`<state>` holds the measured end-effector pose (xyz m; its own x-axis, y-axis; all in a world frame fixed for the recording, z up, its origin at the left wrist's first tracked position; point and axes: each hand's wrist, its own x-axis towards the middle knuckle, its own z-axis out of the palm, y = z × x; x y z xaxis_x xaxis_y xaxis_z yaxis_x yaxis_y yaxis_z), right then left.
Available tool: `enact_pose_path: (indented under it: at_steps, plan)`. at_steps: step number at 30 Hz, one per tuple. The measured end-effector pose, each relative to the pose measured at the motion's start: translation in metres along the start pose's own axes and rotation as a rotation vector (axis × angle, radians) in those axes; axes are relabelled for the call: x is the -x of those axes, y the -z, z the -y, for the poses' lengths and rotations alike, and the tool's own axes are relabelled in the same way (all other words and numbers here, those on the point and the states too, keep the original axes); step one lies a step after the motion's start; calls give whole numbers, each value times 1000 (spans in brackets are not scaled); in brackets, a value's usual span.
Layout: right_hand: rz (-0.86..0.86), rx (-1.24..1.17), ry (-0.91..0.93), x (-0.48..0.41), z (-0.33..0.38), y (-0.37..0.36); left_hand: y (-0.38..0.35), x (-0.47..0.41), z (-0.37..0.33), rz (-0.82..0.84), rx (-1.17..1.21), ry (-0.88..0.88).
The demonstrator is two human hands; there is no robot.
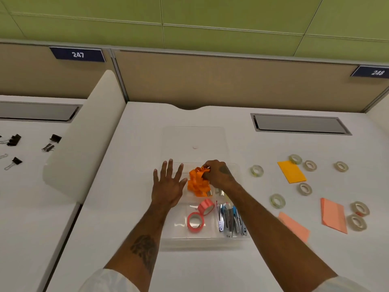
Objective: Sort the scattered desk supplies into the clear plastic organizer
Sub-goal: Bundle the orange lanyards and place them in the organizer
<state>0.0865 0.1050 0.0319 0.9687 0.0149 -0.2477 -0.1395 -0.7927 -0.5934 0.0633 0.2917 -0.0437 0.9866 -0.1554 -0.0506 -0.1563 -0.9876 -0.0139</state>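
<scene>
The clear plastic organizer (179,239) sits in the middle of the white desk. Its back compartment holds a heap of orange sticky notes (197,182), and my right hand (219,173) is closed on the top of that heap. My left hand (168,186) hovers flat with fingers spread at the organizer's left edge, holding nothing. Two pink tape rolls (200,213) lie in the front left compartment. Several staplers (230,220) fill the front right one. Clear tape rolls (277,200) and orange and pink sticky pads (291,171) are scattered to the right.
The organizer's clear lid (193,140) lies flat behind it. A white divider (84,133) stands at the left, with black binder clips (14,140) on the neighbouring desk. A grey cable hatch (299,124) sits at the back right.
</scene>
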Motion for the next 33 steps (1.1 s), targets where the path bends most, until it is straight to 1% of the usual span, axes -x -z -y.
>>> enact_pose_path:
  at_steps: [2, 4, 5, 6, 8, 10, 13, 16, 19, 20, 22, 24, 26, 29, 33]
  plan:
    - [-52, 155, 82, 3, -5, -8, -2, -1, 0, -15, 27, -2]
    - [-122, 374, 203, 2, -13, -19, -3, -2, 0, -31, 52, -5]
    - [-141, 459, 229, 2, -15, -23, -4, -2, 0, -31, 51, -5]
    - [-141, 490, 242, 2, -18, -25, -5, -2, 0, -25, 45, -4]
    - [-87, 487, 249, -1, -17, -29, -7, -2, 0, -17, 33, 4]
    - [-23, 450, 218, 2, -12, -28, -7, -2, 1, -15, 25, 9]
    - [37, 484, 236, 17, -11, -24, -8, -1, 1, -11, 13, 11]
    - [92, 256, 234, 29, 4, -17, -8, -2, 0, -17, 15, 16]
    - [174, 336, 109, 22, 11, -19, -8, -2, -1, -13, 2, 11]
    - [200, 315, 94, 20, 11, -19, -8, -2, -1, -10, -7, 11]
    - [253, 329, 156, 19, 7, -19, -7, -2, -1, -4, -21, 10]
    - [217, 345, 185, 17, 2, -22, -5, -3, -1, 7, -13, 10]
    - [155, 476, 200, 13, 1, -24, -3, -3, -1, 19, -5, 7]
    - [51, 521, 238, -2, -1, -30, 1, -3, -1, 16, 33, -4]
    - [-72, 545, 291, 0, -11, -24, 5, -3, 0, 2, 46, -1]
